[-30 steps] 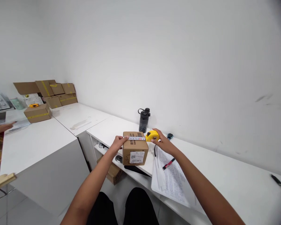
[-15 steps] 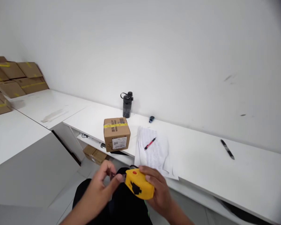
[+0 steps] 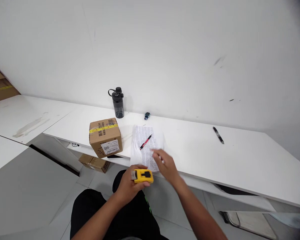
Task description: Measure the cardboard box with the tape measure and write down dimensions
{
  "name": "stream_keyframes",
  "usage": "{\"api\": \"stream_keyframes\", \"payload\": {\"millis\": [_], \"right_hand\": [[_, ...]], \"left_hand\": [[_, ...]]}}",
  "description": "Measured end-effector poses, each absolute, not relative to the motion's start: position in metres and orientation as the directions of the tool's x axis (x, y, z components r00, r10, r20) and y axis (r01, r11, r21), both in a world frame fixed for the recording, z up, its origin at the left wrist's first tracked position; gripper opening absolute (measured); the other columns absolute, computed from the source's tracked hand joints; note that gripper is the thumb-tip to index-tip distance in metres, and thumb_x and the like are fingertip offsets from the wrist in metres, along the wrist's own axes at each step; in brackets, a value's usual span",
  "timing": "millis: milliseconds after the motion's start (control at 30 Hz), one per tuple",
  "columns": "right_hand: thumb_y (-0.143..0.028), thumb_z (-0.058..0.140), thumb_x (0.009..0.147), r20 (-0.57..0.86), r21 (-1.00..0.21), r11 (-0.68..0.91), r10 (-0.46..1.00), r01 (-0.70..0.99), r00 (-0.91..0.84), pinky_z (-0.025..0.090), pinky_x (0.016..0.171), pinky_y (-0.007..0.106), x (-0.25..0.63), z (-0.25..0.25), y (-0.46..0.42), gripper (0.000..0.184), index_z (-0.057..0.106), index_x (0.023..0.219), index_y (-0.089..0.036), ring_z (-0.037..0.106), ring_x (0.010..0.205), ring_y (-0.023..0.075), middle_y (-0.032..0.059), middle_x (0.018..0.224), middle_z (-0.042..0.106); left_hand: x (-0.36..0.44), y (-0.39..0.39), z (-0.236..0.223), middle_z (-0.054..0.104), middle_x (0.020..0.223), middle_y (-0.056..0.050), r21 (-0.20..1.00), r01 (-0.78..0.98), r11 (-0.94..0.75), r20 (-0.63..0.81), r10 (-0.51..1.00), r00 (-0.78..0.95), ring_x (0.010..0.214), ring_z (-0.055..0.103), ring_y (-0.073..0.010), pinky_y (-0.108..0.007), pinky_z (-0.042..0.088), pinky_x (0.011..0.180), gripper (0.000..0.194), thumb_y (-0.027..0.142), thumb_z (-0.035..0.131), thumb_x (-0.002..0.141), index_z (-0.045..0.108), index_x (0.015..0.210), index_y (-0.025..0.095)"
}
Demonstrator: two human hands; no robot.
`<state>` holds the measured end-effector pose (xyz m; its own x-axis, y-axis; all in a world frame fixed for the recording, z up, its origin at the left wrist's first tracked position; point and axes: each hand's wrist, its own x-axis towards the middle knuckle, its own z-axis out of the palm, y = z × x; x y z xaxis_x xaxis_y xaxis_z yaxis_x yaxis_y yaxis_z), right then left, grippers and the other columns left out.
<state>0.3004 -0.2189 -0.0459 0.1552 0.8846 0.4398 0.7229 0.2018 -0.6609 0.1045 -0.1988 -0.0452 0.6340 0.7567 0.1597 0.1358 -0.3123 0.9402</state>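
My left hand (image 3: 130, 186) is closed around a yellow tape measure (image 3: 143, 175) with a black patch and a silver metal piece at its left end. It is held above my lap, just off the desk's front edge. My right hand (image 3: 166, 165) is empty, its fingers partly bent and apart, over the lower right of some printed sheets of paper (image 3: 158, 138). Just beyond its fingertips, a red and black pen (image 3: 146, 141) lies across the sheets. Left of the papers stands a taped cardboard box (image 3: 106, 138) with a white label.
A dark water bottle (image 3: 118, 105) stands by the wall behind the box. Beside it lies a small dark blue object (image 3: 147, 115). A black marker (image 3: 218, 135) rests farther right on the white desk (image 3: 187, 140). Another carton (image 3: 93, 163) sits below; more boxes (image 3: 1, 86) are stacked far left.
My right hand has let go of the tape measure and moved up over the papers. My left hand now holds the tape measure, turned. The view has shifted right.
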Motion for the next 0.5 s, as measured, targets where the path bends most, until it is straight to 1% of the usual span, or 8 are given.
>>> {"api": "stream_keyframes", "payload": {"millis": [33, 100, 133, 167, 233, 333, 433, 500], "right_hand": [[-0.040, 0.031, 0.099, 0.398, -0.554, 0.089, 0.902, 0.828, 0.170, 0.048, 0.075, 0.032, 0.317, -0.039, -0.198, 0.041, 0.055, 0.127, -0.021, 0.064, 0.085, 0.0206, 0.0077, 0.098, 0.067], [-0.025, 0.031, 0.098, 0.236, -0.202, -0.043, 0.967, 0.978, 0.091, 0.046, 0.072, 0.031, 0.342, -0.033, -0.159, 0.042, 0.046, 0.136, -0.020, 0.064, 0.087, 0.0220, 0.0122, 0.106, 0.066], [-0.022, 0.033, 0.097, 0.133, -0.056, -0.022, 0.991, 0.998, 0.029, 0.044, 0.070, 0.030, 0.350, -0.033, -0.142, 0.041, 0.046, 0.137, -0.020, 0.065, 0.084, 0.0215, 0.0130, 0.107, 0.066], [-0.021, 0.037, 0.096, 0.082, -0.001, 0.012, 0.997, 1.000, -0.012, 0.043, 0.070, 0.030, 0.356, -0.035, -0.129, 0.039, 0.049, 0.133, -0.021, 0.065, 0.083, 0.0214, 0.0123, 0.106, 0.067], [-0.017, 0.042, 0.094, 0.019, 0.054, 0.078, 0.997, 0.995, -0.080, 0.042, 0.073, 0.030, 0.364, -0.040, -0.114, 0.032, 0.057, 0.122, -0.021, 0.065, 0.085, 0.0215, 0.0112, 0.102, 0.069], [-0.011, 0.038, 0.093, 0.018, 0.083, 0.099, 0.995, 0.992, -0.101, 0.040, 0.075, 0.030, 0.373, -0.049, -0.115, 0.030, 0.059, 0.113, -0.016, 0.064, 0.092, 0.0230, 0.0132, 0.099, 0.069], [-0.013, 0.028, 0.096, 0.031, 0.098, 0.061, 0.997, 0.993, -0.064, 0.040, 0.071, 0.031, 0.380, -0.057, -0.127, 0.035, 0.056, 0.117, -0.012, 0.064, 0.088, 0.0247, 0.0161, 0.099, 0.070], [-0.017, 0.027, 0.097, 0.017, 0.085, 0.057, 0.998, 0.995, -0.059, 0.041, 0.066, 0.031, 0.382, -0.062, -0.135, 0.035, 0.056, 0.116, -0.013, 0.065, 0.082, 0.0249, 0.0151, 0.098, 0.070]], "left_hand": [[0.114, -0.196, -0.049, 0.065, 0.118, -0.011, 0.884, 0.196, -0.425, 0.184, 0.702, 0.688, 0.110, 0.060, -0.0295, -0.044, 0.045, 0.097, 0.058, 0.060, 0.071, 0.069, 0.062, 0.113, 0.023], [0.138, -0.196, -0.062, 0.057, 0.132, -0.013, 0.713, 0.263, -0.650, 0.225, 0.567, 0.793, 0.128, 0.047, -0.0334, -0.050, 0.032, 0.110, 0.058, 0.061, 0.074, 0.065, 0.064, 0.106, 0.022], [0.150, -0.197, -0.071, 0.050, 0.141, -0.015, 0.631, 0.281, -0.723, 0.230, 0.520, 0.823, 0.134, 0.039, -0.0349, -0.052, 0.026, 0.113, 0.056, 0.062, 0.073, 0.064, 0.065, 0.100, 0.020], [0.162, -0.199, -0.080, 0.043, 0.146, -0.018, 0.569, 0.303, -0.765, 0.225, 0.499, 0.837, 0.138, 0.034, -0.0359, -0.053, 0.024, 0.114, 0.055, 0.062, 0.073, 0.065, 0.066, 0.095, 0.017], [0.181, -0.203, -0.098, 0.034, 0.150, -0.021, 0.503, 0.376, -0.779, 0.214, 0.533, 0.819, 0.140, 0.029, -0.0359, -0.053, 0.023, 0.114, 0.055, 0.062, 0.071, 0.066, 0.065, 0.092, 0.014], [0.194, -0.206, -0.116, 0.030, 0.151, -0.022, 0.485, 0.451, -0.749, 0.217, 0.603, 0.768, 0.141, 0.028, -0.0356, -0.053, 0.022, 0.114, 0.053, 0.060, 0.071, 0.068, 0.065, 0.093, 0.013], [0.196, -0.205, -0.121, 0.034, 0.151, -0.017, 0.499, 0.439, -0.747, 0.227, 0.602, 0.766, 0.141, 0.027, -0.0374, -0.056, 0.020, 0.114, 0.050, 0.061, 0.071, 0.068, 0.067, 0.091, 0.016], [0.196, -0.204, -0.120, 0.038, 0.150, -0.012, 0.501, 0.429, -0.752, 0.224, 0.591, 0.775, 0.141, 0.025, -0.0389, -0.057, 0.019, 0.114, 0.048, 0.061, 0.071, 0.067, 0.069, 0.090, 0.018]]}}
